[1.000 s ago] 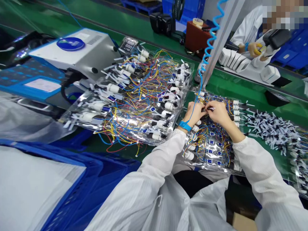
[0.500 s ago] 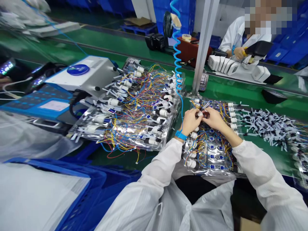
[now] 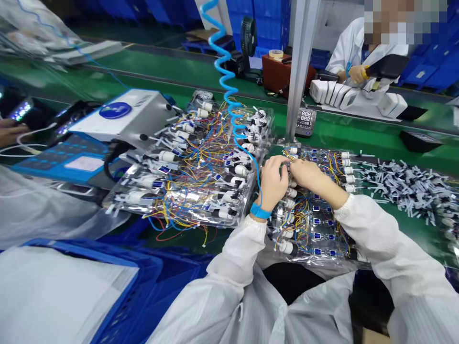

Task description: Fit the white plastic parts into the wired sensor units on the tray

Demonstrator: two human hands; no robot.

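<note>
Small dark part (image 3: 288, 166) sits pinched between 2 hands above the upper left of the clear tray of wired plugs (image 3: 319, 260). Left hand (image 3: 272, 184) curls round it, fingers clenched; right hand (image 3: 311, 174) grips it from the right, equally near. Long axis hidden.

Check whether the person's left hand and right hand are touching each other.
Touching: the head view shows the left hand and the right hand meeting at their fingers, with no gap visible between them.

The green counter (image 3: 373, 130) carries two clear bags of wired parts (image 3: 193, 167), left and right, loose white-and-black strips (image 3: 405, 184) nearby at right, and a digital meter (image 3: 305, 120) at the far side.
</note>
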